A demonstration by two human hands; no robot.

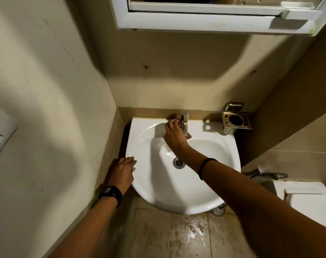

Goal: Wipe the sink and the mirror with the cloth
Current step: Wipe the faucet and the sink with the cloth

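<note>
A white round sink (205, 183) hangs on the wall in a corner, with a metal drain (179, 162) in its bowl. My right hand (174, 135) reaches over the bowl and presses a small dark checked cloth (181, 125) against the chrome tap (185, 121) at the back rim. Most of the cloth is hidden under my fingers. My left hand (123, 172) rests flat on the sink's left rim, fingers spread, holding nothing. The mirror (205, 0) sits high above in a white cabinet frame, only its bottom strip visible.
A brass tumbler holder (235, 120) is fixed to the wall right of the tap. A spray hose head (273, 175) and a white toilet cistern (307, 198) stand at the right. The tiled floor (192, 231) below the sink is wet. Walls close in on the left.
</note>
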